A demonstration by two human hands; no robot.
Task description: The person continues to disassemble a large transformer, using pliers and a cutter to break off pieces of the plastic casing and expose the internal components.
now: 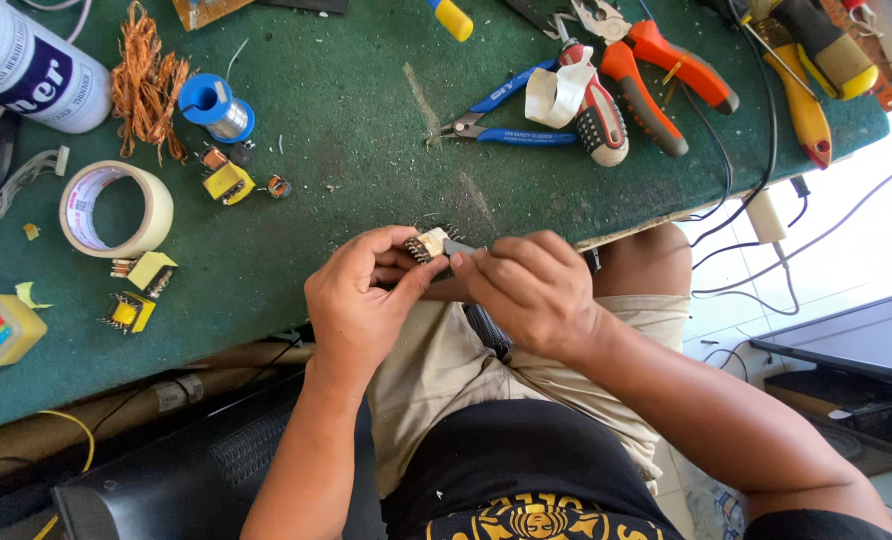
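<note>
The left hand (358,300) holds a small coil part (426,244) tight in its grip, just over the edge of the green table (346,120). The right hand (531,290) pinches a thin grey tool (460,248), maybe a blade, against the part.

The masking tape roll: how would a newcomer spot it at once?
Start at the green mat and go to its left side. Below the tangle of copper wire lies the masking tape roll, flat. It is the only wide cream ring there, far larger than the blue solder spool.
</note>
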